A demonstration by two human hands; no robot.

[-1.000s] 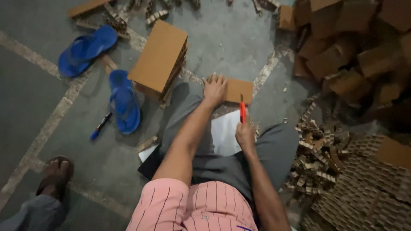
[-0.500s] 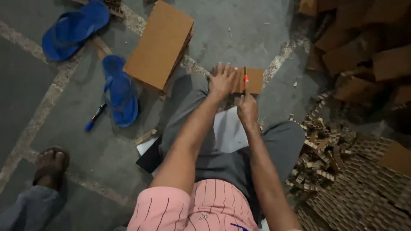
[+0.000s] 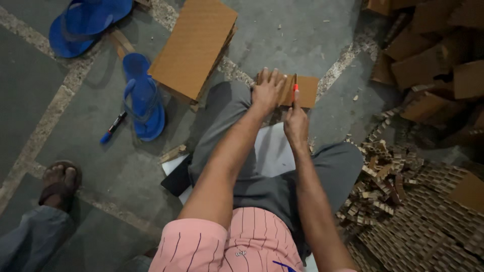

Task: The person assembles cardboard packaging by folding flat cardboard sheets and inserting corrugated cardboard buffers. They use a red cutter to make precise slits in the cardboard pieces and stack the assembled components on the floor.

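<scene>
Two hands work at one small cardboard piece [image 3: 302,90] lying on the floor [image 3: 282,35] just past the knee; left hand [image 3: 267,90] lies flat on it, fingers spread and open; right hand [image 3: 296,123] is closed around a red-handled cutter [image 3: 295,89], its tip seemingly touching the piece, though the blade is too small to confirm. Beside: stacked cardboard sheets [image 3: 194,45], blue sandals [image 3: 143,98], marker [image 3: 113,127], another person's sandalled foot [image 3: 58,182].

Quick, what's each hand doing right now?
Left hand: open, pressed flat on the cardboard piece.
Right hand: closed around a red-handled cutter.
</scene>
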